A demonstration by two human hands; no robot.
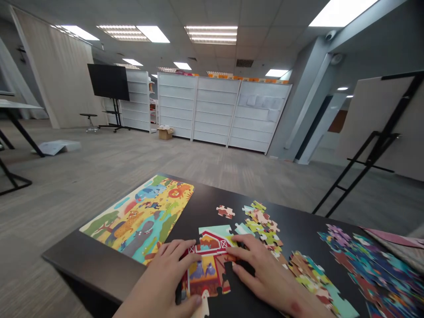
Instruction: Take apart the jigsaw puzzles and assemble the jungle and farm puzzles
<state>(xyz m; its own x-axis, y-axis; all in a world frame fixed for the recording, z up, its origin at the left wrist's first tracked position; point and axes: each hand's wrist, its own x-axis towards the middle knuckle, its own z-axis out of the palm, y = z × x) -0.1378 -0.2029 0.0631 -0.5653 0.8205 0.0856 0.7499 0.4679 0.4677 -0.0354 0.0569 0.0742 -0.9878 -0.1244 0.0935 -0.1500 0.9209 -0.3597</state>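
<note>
across the barn puzzle [207, 270], left hand [165, 274] and right hand [257, 263] rest palm-down, fingers [241, 254] apart.

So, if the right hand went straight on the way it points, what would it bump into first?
Probably the fingertips of the left hand, across the barn puzzle. The right hand points over that puzzle roughly toward them, though one view leaves exact height and line unclear.
</note>
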